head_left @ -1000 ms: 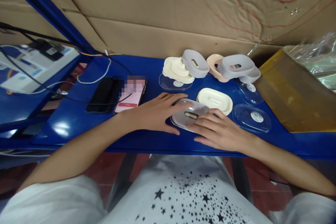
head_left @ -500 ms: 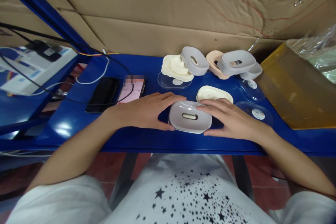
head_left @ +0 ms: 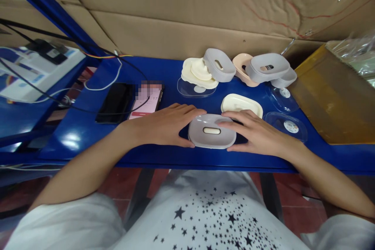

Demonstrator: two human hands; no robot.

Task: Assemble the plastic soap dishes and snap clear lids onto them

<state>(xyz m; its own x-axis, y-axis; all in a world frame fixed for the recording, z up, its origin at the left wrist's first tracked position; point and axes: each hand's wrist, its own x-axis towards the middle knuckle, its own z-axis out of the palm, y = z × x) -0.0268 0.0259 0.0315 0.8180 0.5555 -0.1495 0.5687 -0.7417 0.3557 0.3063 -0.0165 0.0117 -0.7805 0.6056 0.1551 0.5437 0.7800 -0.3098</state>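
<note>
A: Where is the grey soap dish (head_left: 212,131) right now?

B: Flat on the blue surface (head_left: 88,133), close to its near edge, straight in front of the person. A slot shows in the middle of its top.

A: And the hands?

B: The left hand (head_left: 164,125) cups the dish's left end, fingers along the far side and thumb at the near side. The right hand (head_left: 254,133) does the same at the right end, its fingers resting over the top edge. Together the two make a narrow grip on the dish from both ends.

A: What lies around it?

B: Just behind the right hand sits a cream dish (head_left: 241,104), nearly touching the fingers. To its right are two clear lids (head_left: 285,125) with round stickers. Further back stands a pile of cream parts (head_left: 199,73) on a clear lid, with a grey shell (head_left: 219,65) leaning on it, then a pink piece (head_left: 244,69) and another grey shell (head_left: 268,68).

A: Anything on the left?

B: Two phones (head_left: 115,102), one dark, one lit, with a black cable (head_left: 73,107) running across them. A yellowish box (head_left: 331,97) crowds the right side.
</note>
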